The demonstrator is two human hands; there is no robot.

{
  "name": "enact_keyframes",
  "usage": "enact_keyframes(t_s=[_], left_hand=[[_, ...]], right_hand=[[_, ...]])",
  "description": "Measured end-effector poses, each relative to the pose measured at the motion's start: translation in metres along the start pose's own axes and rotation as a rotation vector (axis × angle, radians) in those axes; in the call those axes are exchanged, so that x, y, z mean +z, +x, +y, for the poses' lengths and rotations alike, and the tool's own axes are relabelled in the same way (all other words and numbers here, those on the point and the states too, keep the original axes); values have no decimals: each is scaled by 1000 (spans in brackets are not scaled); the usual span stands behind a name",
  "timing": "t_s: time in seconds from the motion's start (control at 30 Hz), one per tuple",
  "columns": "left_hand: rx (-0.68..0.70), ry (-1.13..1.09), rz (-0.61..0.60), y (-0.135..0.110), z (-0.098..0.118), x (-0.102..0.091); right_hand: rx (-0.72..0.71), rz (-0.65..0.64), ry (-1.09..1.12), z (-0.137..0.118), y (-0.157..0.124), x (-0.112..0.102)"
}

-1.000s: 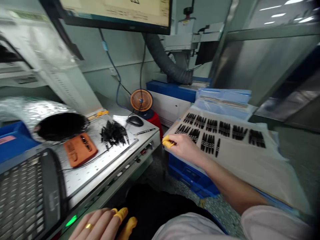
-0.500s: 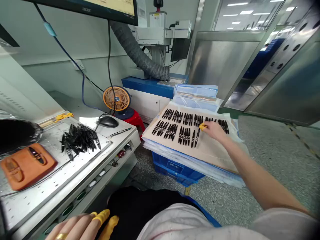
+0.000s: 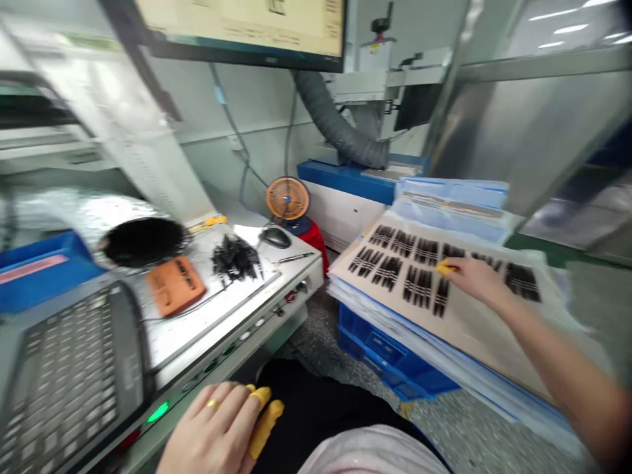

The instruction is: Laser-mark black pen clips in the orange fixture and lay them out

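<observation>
My right hand [image 3: 471,279], with yellow finger cots on its fingertips, is over a beige sheet [image 3: 486,329] and touches or nearly touches the rows of small black pieces [image 3: 419,283] laid out on it. Its fingertips are blurred, so I cannot tell whether they hold a piece. My left hand [image 3: 217,428], wearing a gold ring and yellow finger cots, lies relaxed by the front edge of the metal workbench [image 3: 207,336], holding nothing. A loose heap of similar black pieces [image 3: 235,259] lies on the bench.
The sheet lies on stacked blue-edged folders over a blue plastic crate [image 3: 390,355]. An orange pad [image 3: 175,285], a computer mouse [image 3: 275,237], a small orange fan [image 3: 288,198] and a foil-wrapped duct [image 3: 83,217] surround the bench top. A grey keyboard [image 3: 74,375] sits at lower left.
My right hand has moved rightward across the sheet, from the left end of the rows to their right part. The view has swayed. My left hand stays low by the bench.
</observation>
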State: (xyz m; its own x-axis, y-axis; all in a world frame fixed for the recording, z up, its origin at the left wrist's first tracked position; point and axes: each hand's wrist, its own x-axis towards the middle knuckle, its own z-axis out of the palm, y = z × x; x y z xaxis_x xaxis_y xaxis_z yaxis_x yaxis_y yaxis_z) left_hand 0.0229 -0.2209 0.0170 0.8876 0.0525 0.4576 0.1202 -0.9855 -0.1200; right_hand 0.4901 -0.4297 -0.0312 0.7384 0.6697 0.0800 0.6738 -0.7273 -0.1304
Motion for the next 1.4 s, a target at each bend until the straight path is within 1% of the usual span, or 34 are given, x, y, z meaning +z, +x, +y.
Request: enact_keyframes(t_s=[0.07, 0.13, 0.23, 0.3, 0.33, 0.43, 0.5, 0.57, 0.63, 0.73, 0.83, 0.93, 1.2, 1.4], left_hand=[[-89, -10, -27, 7, 9, -6], [-153, -18, -57, 8, 11, -8], [-224, -18, -99, -2, 9, -9], [-256, -9, -114, -10, 7, -11], [-268, -2, -117, -13, 7, -12], [-301, 21, -126, -19, 4, -16], [-326, 40, -133, -24, 2, -19], [-349, 60, -142, -29, -1, -21], [-369, 82, -155, -37, -4, -22], [-385, 98, -179, -49, -7, -21], [-394, 103, -193, -57, -11, -18], [-391, 106, -189, -60, -14, -14], [-390, 106, -167, -58, -19, -10], [-443, 95, -219, -53, -24, -13]], right_hand=[[-71, -5, 73, -32, 9, -5], [-181, -26, 183, -77, 17, -10], [-437, -46, 325, -164, 24, -15], [-643, -57, 395, -225, 28, -13], [-714, -62, 418, -254, 30, -10], [-844, -37, 456, -335, 41, 0], [-900, -34, 423, -380, 51, 6], [-929, -48, 380, -417, 63, 11], [-936, -69, 326, -444, 75, 14], [-922, -122, 259, -468, 95, 19], [-899, -177, 214, -479, 110, 23], [-900, -211, 178, -488, 120, 28], [-953, -252, 59, -513, 130, 43], [-1018, -185, -13, -513, 126, 48]])
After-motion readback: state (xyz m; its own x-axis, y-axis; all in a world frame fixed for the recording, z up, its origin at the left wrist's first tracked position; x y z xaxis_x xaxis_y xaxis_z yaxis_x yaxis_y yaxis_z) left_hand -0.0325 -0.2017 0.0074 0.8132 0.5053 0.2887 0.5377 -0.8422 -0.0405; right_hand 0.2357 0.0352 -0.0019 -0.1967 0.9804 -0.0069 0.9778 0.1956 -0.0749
